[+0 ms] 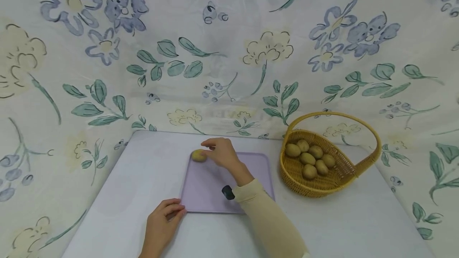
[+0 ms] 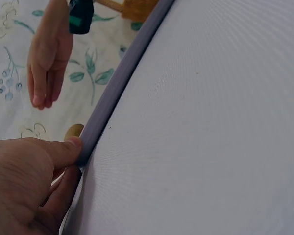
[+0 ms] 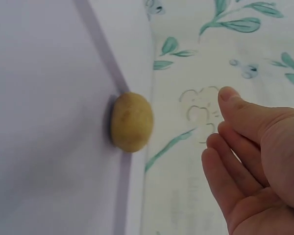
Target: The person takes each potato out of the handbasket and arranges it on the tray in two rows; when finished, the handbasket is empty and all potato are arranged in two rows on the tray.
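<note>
Head view: right hand poised over the far left part of the tray, arched down towards the potato at the tray's far left corner. Just left of the right fingertips and slightly lower, near enough in this view to overlap the thumb; plainly apart in the right wrist view, with patterned cloth visible through the gap. Fingers there relaxed, softly bowed, parted from the thumb, grasping nothing.

Long axis of the potato roughly left to right from above, upright in the right wrist picture, with rim leading off from both ends; exact tilt hard to judge. Nearer by far: right hand. By judgement, everything hinging on that small sideways gap: leftward and down for any move onto the potato, rightward and up for any move off.

Down at the near left corner, well apart from the potato: left hand, with tray corner pinched between thumb and fingers, against the table. Off to the right, beyond the tray: basket with more potatoes heaped inside, out of reach of both hands as now placed
</note>
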`<state>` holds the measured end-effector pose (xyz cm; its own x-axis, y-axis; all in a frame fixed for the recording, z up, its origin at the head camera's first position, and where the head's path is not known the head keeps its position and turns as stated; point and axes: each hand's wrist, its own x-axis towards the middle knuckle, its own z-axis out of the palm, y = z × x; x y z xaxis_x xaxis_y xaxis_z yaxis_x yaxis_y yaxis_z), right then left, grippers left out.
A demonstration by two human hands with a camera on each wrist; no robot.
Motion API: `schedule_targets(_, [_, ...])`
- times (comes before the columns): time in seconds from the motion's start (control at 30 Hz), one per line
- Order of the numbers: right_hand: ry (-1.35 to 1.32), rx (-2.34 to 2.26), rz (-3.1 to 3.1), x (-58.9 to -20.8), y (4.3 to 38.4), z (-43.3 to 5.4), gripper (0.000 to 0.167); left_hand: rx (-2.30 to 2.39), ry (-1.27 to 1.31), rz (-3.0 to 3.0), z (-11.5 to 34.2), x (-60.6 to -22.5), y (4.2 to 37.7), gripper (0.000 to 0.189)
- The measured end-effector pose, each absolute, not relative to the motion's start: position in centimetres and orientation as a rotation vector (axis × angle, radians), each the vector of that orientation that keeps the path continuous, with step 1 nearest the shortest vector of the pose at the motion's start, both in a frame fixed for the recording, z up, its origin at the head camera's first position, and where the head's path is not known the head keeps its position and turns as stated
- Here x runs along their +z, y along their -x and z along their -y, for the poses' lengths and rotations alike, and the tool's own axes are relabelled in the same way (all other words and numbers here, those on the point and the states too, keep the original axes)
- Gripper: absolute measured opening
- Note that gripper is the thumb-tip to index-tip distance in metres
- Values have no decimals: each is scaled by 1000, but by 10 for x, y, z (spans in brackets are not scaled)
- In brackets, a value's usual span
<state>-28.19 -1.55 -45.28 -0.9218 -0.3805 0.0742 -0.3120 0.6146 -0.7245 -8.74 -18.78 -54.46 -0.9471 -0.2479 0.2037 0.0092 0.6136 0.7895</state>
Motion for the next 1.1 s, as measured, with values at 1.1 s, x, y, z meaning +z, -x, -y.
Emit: schedule_targets(1.1, [779,-1498,-2665,-356,228,-131,36,-1228,-154,2522,187,-544,87,12])
